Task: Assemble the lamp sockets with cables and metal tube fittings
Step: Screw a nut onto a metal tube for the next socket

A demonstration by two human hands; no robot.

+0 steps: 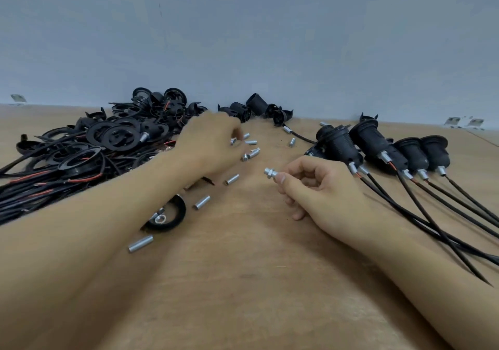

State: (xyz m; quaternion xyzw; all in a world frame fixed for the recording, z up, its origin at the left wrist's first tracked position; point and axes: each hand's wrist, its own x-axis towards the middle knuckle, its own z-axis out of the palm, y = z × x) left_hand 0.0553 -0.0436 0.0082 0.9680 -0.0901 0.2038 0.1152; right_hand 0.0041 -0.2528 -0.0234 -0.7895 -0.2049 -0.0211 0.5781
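My right hand [318,187] pinches a short silver metal tube fitting with a nut on its end [271,172] just above the wooden table. Blurred by motion, my left hand [213,144] reaches over the loose silver tubes [251,148] at mid-table with its fingers curled down; a small silver piece [233,141] shows at its fingertips, and I cannot tell whether it is held. Several assembled black lamp sockets with cables [378,147] lie in a row to the right. A heap of black socket parts, rings and cables [108,144] lies on the left.
More silver tubes [201,202] lie scattered near my left forearm, one [140,244] close to the front. A black ring [167,216] with a nut inside sits under that forearm. Loose socket shells [256,108] rest against the grey wall. Cables [445,228] trail toward the right edge.
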